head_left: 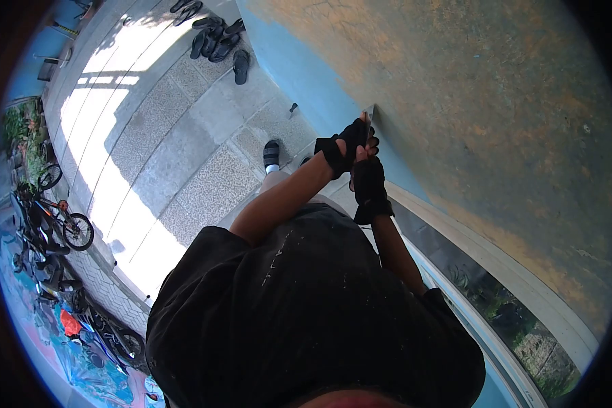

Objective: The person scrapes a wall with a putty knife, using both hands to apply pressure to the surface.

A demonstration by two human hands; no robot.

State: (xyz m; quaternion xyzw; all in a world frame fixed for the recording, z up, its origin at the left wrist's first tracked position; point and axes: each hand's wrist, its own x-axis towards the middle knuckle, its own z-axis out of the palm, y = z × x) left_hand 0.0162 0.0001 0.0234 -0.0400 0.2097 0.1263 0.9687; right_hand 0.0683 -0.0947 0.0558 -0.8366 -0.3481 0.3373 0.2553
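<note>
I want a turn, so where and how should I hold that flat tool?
Best, I'd say, take the flat tool by its near end, from the side away from the wall. It looks thin, with its far tip close to the wall, leaving little room. The left grip and right grip, both gloved, cover the near end, hiding its shape.

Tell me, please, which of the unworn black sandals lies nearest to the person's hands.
The single sandal lowest in the picture among the unworn ones; the other unworn sandals all lie higher, farther off.
</note>
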